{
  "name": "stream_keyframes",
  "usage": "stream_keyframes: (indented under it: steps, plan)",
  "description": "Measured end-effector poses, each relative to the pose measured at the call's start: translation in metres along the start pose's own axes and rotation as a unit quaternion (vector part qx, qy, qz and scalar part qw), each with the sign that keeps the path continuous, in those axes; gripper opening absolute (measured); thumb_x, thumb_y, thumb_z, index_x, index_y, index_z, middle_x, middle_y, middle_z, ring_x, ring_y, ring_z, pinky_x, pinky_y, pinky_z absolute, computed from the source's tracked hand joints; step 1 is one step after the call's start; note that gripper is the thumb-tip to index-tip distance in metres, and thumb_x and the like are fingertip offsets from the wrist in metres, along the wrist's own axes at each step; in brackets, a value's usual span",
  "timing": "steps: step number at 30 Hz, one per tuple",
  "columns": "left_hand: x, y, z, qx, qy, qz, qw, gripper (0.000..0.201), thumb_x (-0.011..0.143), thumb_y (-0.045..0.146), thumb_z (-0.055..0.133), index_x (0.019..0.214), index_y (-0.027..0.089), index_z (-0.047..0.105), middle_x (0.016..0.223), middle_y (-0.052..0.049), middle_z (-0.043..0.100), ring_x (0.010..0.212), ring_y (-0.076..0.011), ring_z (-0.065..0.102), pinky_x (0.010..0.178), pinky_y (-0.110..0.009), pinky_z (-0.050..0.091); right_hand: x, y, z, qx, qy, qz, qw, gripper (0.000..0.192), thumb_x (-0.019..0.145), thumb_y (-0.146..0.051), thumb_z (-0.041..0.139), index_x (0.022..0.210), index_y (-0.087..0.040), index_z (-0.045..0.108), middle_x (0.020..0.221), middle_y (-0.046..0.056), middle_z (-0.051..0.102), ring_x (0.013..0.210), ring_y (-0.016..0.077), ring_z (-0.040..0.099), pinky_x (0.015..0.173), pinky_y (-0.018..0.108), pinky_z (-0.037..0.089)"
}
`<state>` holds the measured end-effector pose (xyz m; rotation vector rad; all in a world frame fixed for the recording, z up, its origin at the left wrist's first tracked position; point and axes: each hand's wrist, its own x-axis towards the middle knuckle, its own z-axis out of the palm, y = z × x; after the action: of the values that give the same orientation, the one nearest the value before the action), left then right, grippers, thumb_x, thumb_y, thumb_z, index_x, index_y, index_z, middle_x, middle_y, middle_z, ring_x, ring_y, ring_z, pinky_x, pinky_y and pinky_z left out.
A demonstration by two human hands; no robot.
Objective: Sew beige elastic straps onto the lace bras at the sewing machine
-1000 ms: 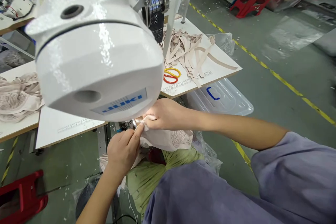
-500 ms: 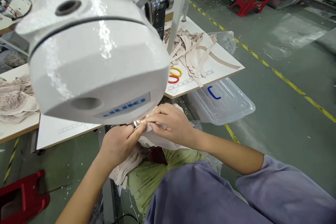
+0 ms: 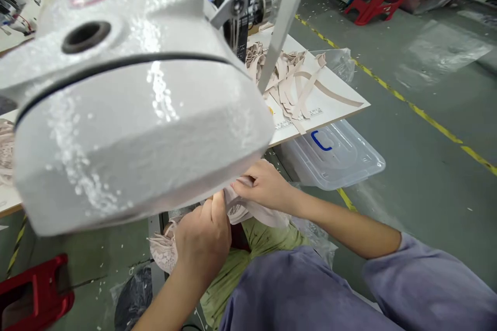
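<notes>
A large white sewing machine head (image 3: 128, 103) fills the upper left and hides the needle area. Just under its front edge, my left hand (image 3: 204, 240) grips a pale pink lace fabric piece (image 3: 165, 251), whose lace end hangs down to the left. My right hand (image 3: 267, 186) pinches the same fabric (image 3: 248, 212) from the right, its fingers bent around the folded edge. The two hands are close together, almost touching. Where the fabric meets the machine is out of sight.
Beige fabric strips (image 3: 289, 80) lie piled on the white table (image 3: 334, 108) at right. A clear plastic bin lid with a blue handle (image 3: 334, 152) sits below it. A red stool (image 3: 34, 289) stands lower left. Green cloth (image 3: 267, 238) covers my lap.
The view has moved closer, so the machine head now covers more and hides the label. Both hands have shifted slightly down and right with the fabric, and my left hand closed more around it.
</notes>
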<state>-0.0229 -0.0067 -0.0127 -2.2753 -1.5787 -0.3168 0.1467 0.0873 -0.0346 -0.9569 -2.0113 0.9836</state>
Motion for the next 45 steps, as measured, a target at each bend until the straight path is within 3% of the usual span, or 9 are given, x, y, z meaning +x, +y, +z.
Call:
stream_keyframes:
  steps: [6,11,20,25,28,31,34,40,45]
  plan:
    - [0.003,-0.001,0.001,0.02,-0.003,-0.029,0.999,0.03,0.086,0.013,0.054,0.116,0.015,0.058,0.047,0.005,0.044,0.037,-0.013,0.039,0.044,-0.03,0.018,0.023,0.002,-0.007,0.067,-0.051,-0.003,0.996,0.031,0.081,-0.016,0.057,0.105,-0.023,0.074,0.13,0.004,0.065,0.118,0.0229,0.062,0.094,0.036,0.056]
    - [0.001,-0.001,0.003,0.019,-0.023,-0.059,0.998,0.031,0.088,0.015,0.051,0.117,0.02,0.061,0.043,0.005,0.039,0.034,-0.0131,0.034,0.042,-0.03,0.013,0.031,-0.001,-0.009,0.071,-0.064,0.002,0.995,0.03,0.081,-0.014,0.058,0.104,-0.024,0.075,0.132,0.003,0.064,0.116,0.0221,0.065,0.098,0.038,0.057]
    - [0.0,0.0,0.003,0.018,0.001,-0.05,0.999,0.031,0.087,0.014,0.054,0.117,0.019,0.058,0.044,0.006,0.044,0.035,-0.0141,0.039,0.042,-0.03,0.014,0.032,0.006,-0.009,0.097,-0.071,-0.001,0.993,0.034,0.079,-0.015,0.058,0.108,-0.022,0.074,0.134,0.004,0.064,0.12,0.023,0.063,0.098,0.038,0.056]
    - [0.003,0.0,0.003,0.021,-0.003,-0.05,0.999,0.023,0.09,0.017,0.055,0.113,0.019,0.059,0.051,0.003,0.054,0.039,-0.0134,0.044,0.045,-0.031,0.02,0.03,0.013,-0.009,0.12,-0.062,-0.003,0.991,0.033,0.078,-0.019,0.06,0.108,-0.024,0.073,0.133,0.004,0.064,0.121,0.0243,0.062,0.097,0.039,0.055]
    - [-0.001,-0.003,0.004,0.013,-0.007,-0.042,0.999,0.025,0.091,0.018,0.054,0.115,0.018,0.06,0.052,0.003,0.055,0.04,-0.0133,0.044,0.046,-0.031,0.021,0.028,0.012,-0.01,0.109,-0.061,-0.004,0.992,0.032,0.08,-0.02,0.058,0.108,-0.023,0.073,0.131,0.004,0.065,0.117,0.0234,0.063,0.099,0.039,0.053]
    - [-0.005,-0.003,0.004,0.025,-0.017,-0.079,0.996,0.028,0.092,0.018,0.051,0.119,0.018,0.061,0.049,0.003,0.052,0.042,-0.0152,0.047,0.046,-0.03,0.021,0.027,0.01,-0.008,0.078,-0.075,-0.015,0.994,0.033,0.08,-0.021,0.057,0.109,-0.022,0.073,0.122,0.004,0.067,0.11,0.0227,0.063,0.097,0.038,0.051]
    - [-0.006,-0.001,0.003,0.01,-0.014,-0.086,0.996,0.027,0.092,0.017,0.051,0.116,0.018,0.063,0.05,0.002,0.054,0.044,-0.0153,0.05,0.046,-0.03,0.022,0.025,0.01,-0.008,0.068,-0.073,-0.003,0.995,0.032,0.08,-0.021,0.057,0.109,-0.021,0.072,0.11,0.004,0.069,0.102,0.0216,0.061,0.087,0.033,0.051]
    - [-0.008,-0.007,0.006,-0.026,0.005,-0.066,0.997,0.027,0.091,0.015,0.053,0.117,0.016,0.063,0.052,0.003,0.059,0.045,-0.0148,0.053,0.046,-0.03,0.026,0.02,0.011,-0.013,0.101,-0.067,0.011,0.993,0.031,0.085,-0.025,0.056,0.113,-0.019,0.068,0.108,0.005,0.064,0.086,0.0157,0.057,0.069,0.025,0.046]
    - [-0.02,-0.011,0.004,-0.117,-0.003,-0.166,0.979,0.021,0.097,0.026,0.049,0.114,0.02,0.061,0.07,-0.001,0.07,0.057,-0.0141,0.063,0.05,-0.025,0.036,0.014,0.011,-0.007,0.05,-0.043,-0.01,0.998,0.028,0.085,-0.027,0.06,0.112,-0.02,0.064,0.101,0.004,0.06,0.07,0.0111,0.049,0.065,0.025,0.043]
